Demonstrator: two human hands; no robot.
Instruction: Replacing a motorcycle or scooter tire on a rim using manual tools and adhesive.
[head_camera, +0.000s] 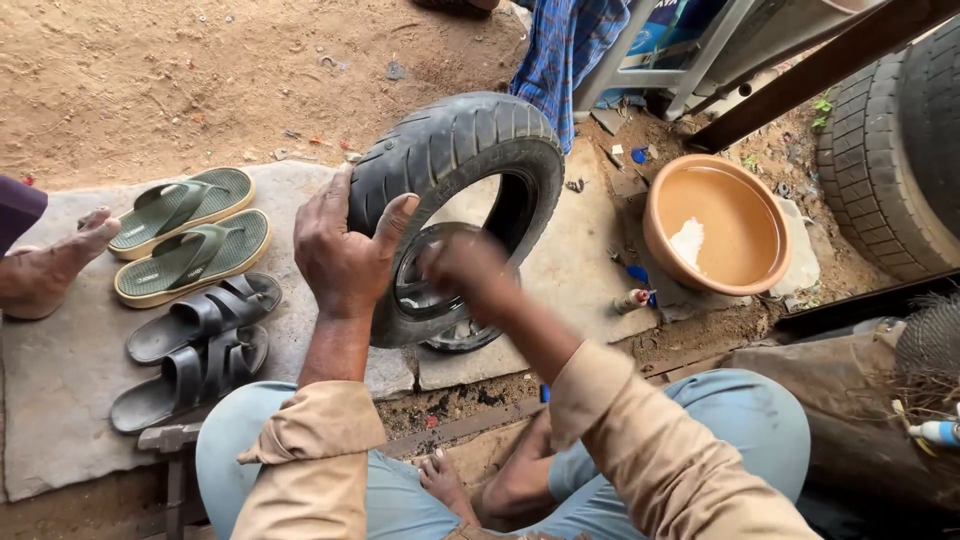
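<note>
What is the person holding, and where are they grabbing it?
The left hand grips the small black tyre by its outer tread, holding it upright. The right hand is blurred at the tyre's middle; whether it holds anything cannot be told.

One small tyre (455, 160) stands at centre, one large tyre (895, 150) at three o'clock. Four sandals lie at nine o'clock: two green flip-flops (185, 235), two black slides (195, 350). One basin (715, 225) sits at two o'clock.

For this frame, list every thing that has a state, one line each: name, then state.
Small tyre: upright on the stone slab, tilted slightly.
Left hand: gripping the tyre's tread.
Right hand: blurred, inside the tyre at the wheel rim; grip unclear.
Clay basin: holding murky water.
Green flip-flops: off, lying side by side.
Black sandals: off, lying side by side.
Large tyre: upright at the right edge.
</note>
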